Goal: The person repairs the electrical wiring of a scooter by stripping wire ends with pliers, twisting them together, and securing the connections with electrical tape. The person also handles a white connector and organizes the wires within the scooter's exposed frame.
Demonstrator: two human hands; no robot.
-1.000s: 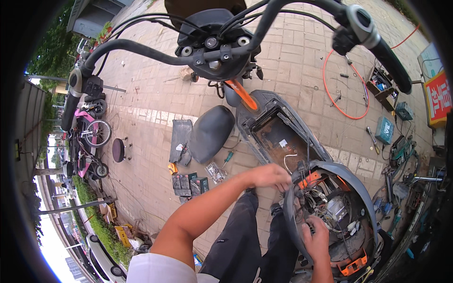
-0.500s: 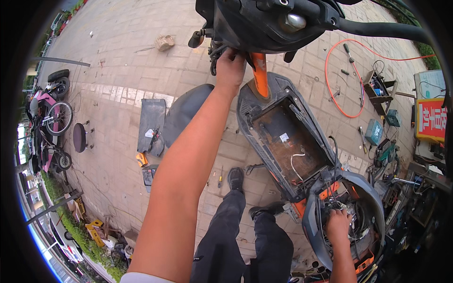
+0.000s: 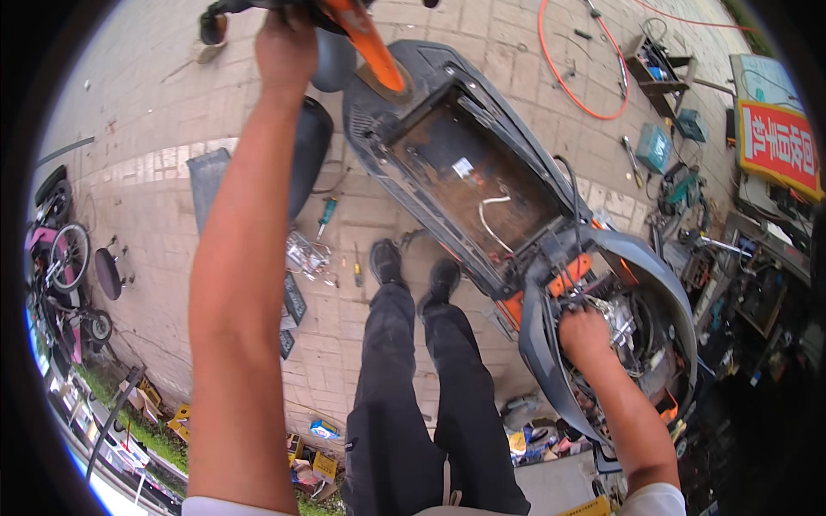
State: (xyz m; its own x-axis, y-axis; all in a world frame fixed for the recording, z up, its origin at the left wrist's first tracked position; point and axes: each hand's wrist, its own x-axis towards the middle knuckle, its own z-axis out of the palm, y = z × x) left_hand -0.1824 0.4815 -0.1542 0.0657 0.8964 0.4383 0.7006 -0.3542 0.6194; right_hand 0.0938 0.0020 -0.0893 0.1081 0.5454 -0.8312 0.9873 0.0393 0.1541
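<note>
A partly stripped electric scooter stretches across the view, its battery box uncovered with a white cable inside. My left hand reaches to the scooter's front end, left of the orange steering column. Its fingers curl over a dark part at the top edge; what they hold is hidden. At the rear, my right hand is down in the grey body shell, with its fingers bent around something beside the wiring. The fingertips and the thing gripped cannot be made out.
A dark curved cover, a screwdriver and a silvery packet lie left of the scooter. An orange hose loops at far right, near a teal box. Tools and parts pile along the right. Pink bikes stand at far left.
The view has shifted, so the scooter sits higher and farther left and its front end is mostly out of frame. Both hands stay at the scooter. The screwdriver and silvery packet now show.
</note>
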